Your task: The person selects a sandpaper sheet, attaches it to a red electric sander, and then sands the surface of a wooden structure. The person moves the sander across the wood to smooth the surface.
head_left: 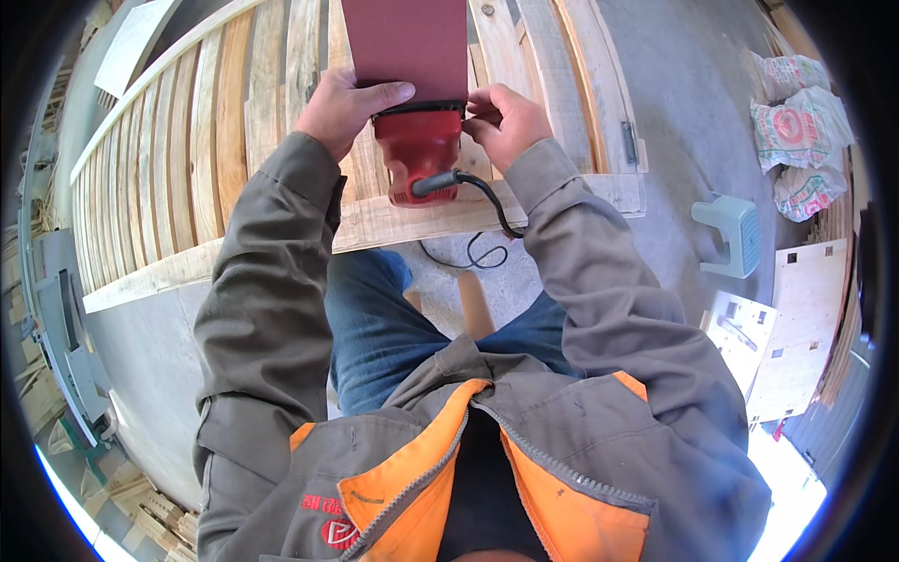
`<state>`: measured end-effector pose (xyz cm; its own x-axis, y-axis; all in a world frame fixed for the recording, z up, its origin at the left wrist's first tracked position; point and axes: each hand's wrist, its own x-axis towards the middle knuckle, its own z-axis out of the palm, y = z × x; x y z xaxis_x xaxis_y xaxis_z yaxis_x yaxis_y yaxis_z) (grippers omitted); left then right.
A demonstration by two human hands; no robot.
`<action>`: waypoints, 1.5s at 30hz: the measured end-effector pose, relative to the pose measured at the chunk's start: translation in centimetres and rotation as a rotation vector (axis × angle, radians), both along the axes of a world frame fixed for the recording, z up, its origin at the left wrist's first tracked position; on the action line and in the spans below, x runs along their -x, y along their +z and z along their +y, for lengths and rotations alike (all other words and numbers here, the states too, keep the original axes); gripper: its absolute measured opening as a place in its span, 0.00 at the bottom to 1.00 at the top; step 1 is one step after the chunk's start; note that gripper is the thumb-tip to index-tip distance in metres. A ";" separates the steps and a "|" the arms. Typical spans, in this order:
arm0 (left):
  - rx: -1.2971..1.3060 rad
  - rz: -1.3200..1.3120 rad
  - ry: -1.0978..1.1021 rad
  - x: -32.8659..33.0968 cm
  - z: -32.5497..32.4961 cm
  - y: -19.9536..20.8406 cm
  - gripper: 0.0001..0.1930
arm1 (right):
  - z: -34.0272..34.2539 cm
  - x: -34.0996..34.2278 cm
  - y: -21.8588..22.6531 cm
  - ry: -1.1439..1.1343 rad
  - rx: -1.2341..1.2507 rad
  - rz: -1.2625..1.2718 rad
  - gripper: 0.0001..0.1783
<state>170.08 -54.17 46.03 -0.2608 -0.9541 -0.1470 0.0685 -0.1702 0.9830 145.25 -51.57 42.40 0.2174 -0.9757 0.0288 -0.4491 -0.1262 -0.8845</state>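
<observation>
A red corded power sander lies on a slatted wooden panel, its cord end toward me. From its far end a wide maroon sheet of sandpaper stretches away past the top of the picture. My left hand grips the sheet's left edge near the sander, thumb on top and the other fingers hidden beneath. At the right corner of the sander, my right hand has its fingers pinched together against the black edge. Whatever may be between those fingertips is too small or hidden to make out.
The sander's black cord drops over the panel's near edge and loops below. A blue-grey plastic stool stands to the right, with stuffed sacks beyond it. Pale wooden boards lie nearer on that side. Machinery lines the left.
</observation>
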 end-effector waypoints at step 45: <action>0.079 0.004 0.113 -3.2 3.9 -5.0 0.14 | -0.2 -0.4 1.3 0.010 -0.121 -0.039 0.16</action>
<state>173.31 -50.28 41.01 -0.1512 -0.9860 -0.0696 0.0867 -0.0833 0.9927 145.68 -51.75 43.68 0.2282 -0.9703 -0.0803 -0.4132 -0.0219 -0.9104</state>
